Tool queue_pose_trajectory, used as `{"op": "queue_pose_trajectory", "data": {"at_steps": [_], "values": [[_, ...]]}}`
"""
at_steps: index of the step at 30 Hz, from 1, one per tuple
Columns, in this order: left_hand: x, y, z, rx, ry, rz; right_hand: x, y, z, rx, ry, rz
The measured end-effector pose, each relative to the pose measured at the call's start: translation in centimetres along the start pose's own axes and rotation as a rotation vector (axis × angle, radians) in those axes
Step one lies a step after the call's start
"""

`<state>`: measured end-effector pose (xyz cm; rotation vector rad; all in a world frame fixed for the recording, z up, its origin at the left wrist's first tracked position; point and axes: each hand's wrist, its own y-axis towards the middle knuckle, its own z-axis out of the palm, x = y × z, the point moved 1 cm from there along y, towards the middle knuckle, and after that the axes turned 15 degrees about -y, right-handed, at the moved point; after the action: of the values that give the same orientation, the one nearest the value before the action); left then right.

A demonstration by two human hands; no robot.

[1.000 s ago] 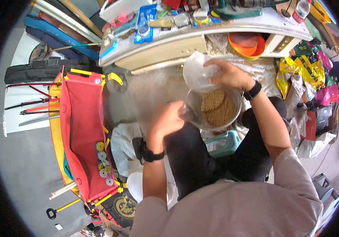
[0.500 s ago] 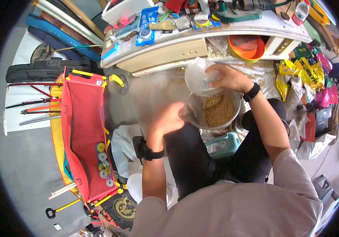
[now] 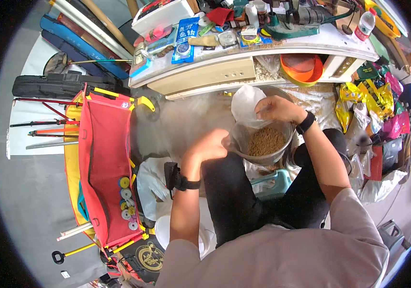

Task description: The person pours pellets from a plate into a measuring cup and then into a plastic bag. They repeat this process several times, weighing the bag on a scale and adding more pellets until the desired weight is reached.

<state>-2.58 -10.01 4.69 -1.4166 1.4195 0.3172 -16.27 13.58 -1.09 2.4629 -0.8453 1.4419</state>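
Observation:
Between my knees is a clear-looking round bowl [image 3: 240, 140] with brown granules [image 3: 266, 142] in it. My right hand [image 3: 283, 110] is closed on a white translucent plastic bag [image 3: 246, 102], which hangs over the bowl's far left side. I cannot see whether anything is inside the bag. At the bowl's left rim, my left hand [image 3: 209, 145] has its fingers closed against the edge. Its fingertips are partly hidden and slightly blurred.
Ahead stands a white bench [image 3: 205, 60] cluttered with packets and tools, with an orange basin [image 3: 302, 67] below its top. A red fabric stand [image 3: 107, 168] is to my left. Shiny yellow bags [image 3: 373, 98] lie to my right; a white bucket [image 3: 164, 231] sits by my left leg.
The whole view has shifted slightly down. The bag and my right hand sit a little lower and the bag looks narrower. My left hand stays at the bowl's rim.

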Motion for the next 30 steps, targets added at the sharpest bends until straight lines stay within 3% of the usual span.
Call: {"op": "queue_pose_trajectory", "data": {"at_steps": [2, 3, 7, 9, 10, 16, 22, 24, 25, 26, 28, 30], "values": [[0.5, 0.2, 0.1, 0.025, -0.101, 0.045, 0.0, -0.3, 0.2, -0.133, -0.010, -0.121], [-0.9, -0.1, 0.0, 0.054, -0.165, 0.025, 2.0, -1.1, -0.7, 0.017, 0.159, 0.127], [1.3, 0.4, 0.0, 0.023, -0.213, 0.060, 1.4, -0.8, -0.5, 0.053, 0.170, 0.190], [0.7, 0.1, -0.2, 0.074, -0.157, 0.042, 0.6, -0.8, -0.1, 0.001, -0.018, -0.122], [0.4, 0.2, -0.3, 0.068, -0.150, 0.050, 0.7, -0.8, -0.3, -0.005, -0.026, -0.129], [0.8, 0.7, 0.0, 0.047, -0.099, 0.031, -0.6, -0.1, 0.3, 0.017, -0.143, 0.081], [3.1, 1.2, -0.5, 0.020, -0.070, 0.070, -0.1, -0.4, 0.3, -0.018, -0.202, -0.041], [1.8, 1.3, -0.6, 0.069, -0.058, 0.051, 1.0, -0.8, 0.1, 0.036, -0.279, 0.145], [1.3, 1.3, -0.6, 0.082, -0.071, 0.015, -1.5, -0.6, 1.5, -0.137, -0.636, 0.071], [0.7, 1.3, -0.5, 0.085, -0.076, 0.005, -0.8, -0.9, 1.5, -0.128, -0.628, 0.072], [-0.2, 1.5, -0.6, 0.112, -0.040, -0.056, 1.8, -1.8, 0.7, -0.349, -0.766, 0.011], [-0.7, 1.5, -0.6, 0.137, -0.025, -0.101, 1.6, -1.5, 0.7, -0.422, -0.816, -0.070]]}}
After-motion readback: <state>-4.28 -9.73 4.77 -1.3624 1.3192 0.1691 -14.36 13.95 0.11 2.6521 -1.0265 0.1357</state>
